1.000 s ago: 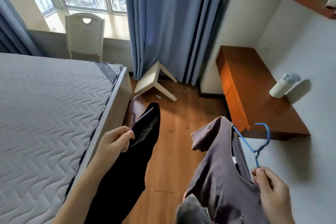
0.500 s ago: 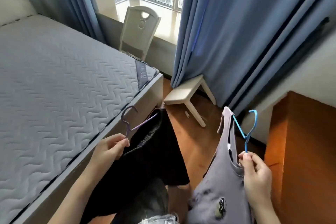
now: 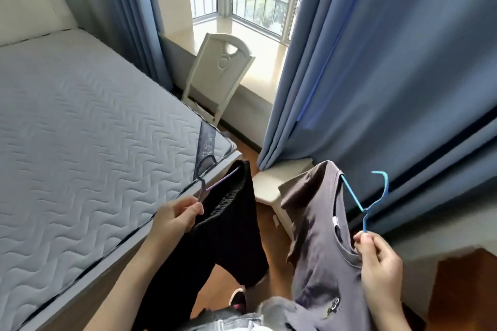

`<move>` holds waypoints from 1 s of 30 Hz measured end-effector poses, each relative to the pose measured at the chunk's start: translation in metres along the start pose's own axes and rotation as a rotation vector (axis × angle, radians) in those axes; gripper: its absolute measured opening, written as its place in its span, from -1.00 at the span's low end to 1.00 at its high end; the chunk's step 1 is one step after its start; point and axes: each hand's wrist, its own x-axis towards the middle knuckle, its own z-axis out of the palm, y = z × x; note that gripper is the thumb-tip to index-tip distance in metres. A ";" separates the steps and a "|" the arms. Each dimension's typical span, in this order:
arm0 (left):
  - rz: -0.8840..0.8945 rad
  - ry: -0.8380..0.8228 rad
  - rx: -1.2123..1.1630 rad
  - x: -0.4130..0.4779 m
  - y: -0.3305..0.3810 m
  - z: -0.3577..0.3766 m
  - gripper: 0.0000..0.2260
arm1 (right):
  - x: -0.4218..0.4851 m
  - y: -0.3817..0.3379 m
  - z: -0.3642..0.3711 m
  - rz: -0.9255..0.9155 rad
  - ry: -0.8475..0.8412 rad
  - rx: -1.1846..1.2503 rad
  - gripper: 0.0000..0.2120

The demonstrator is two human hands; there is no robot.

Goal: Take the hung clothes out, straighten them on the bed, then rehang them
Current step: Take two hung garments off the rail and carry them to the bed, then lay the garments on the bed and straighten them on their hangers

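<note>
My left hand (image 3: 174, 219) pinches the neck of a purple hanger (image 3: 205, 183) that carries a black garment (image 3: 228, 236), hanging just off the bed's near corner. My right hand (image 3: 379, 269) pinches the stem of a blue hanger (image 3: 368, 196) with a grey T-shirt (image 3: 320, 250) on it, held over the wooden floor. The bed (image 3: 80, 142) with its bare quilted grey mattress fills the left side.
A white chair (image 3: 220, 75) stands by the window sill beyond the bed's foot. Blue curtains (image 3: 376, 75) hang on the right, with a low white stool (image 3: 274, 183) at their foot. A brown desk corner (image 3: 465, 285) shows at lower right.
The view has swung left toward the bed and window. Both hands keep their hangers and have come closer to the bed's corner; the desk has slid almost out of sight.
</note>
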 end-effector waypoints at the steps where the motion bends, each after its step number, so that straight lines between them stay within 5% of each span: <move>1: 0.011 0.001 0.008 0.019 0.009 0.006 -0.79 | 0.021 -0.002 0.005 -0.005 -0.012 0.008 -0.67; 15: -0.034 0.238 0.250 0.230 0.052 0.037 -0.74 | 0.268 -0.023 0.124 -0.076 -0.218 0.063 -0.69; 30: -0.052 0.441 0.294 0.358 0.049 -0.128 -0.80 | 0.323 -0.093 0.304 -0.064 -0.327 0.123 -0.79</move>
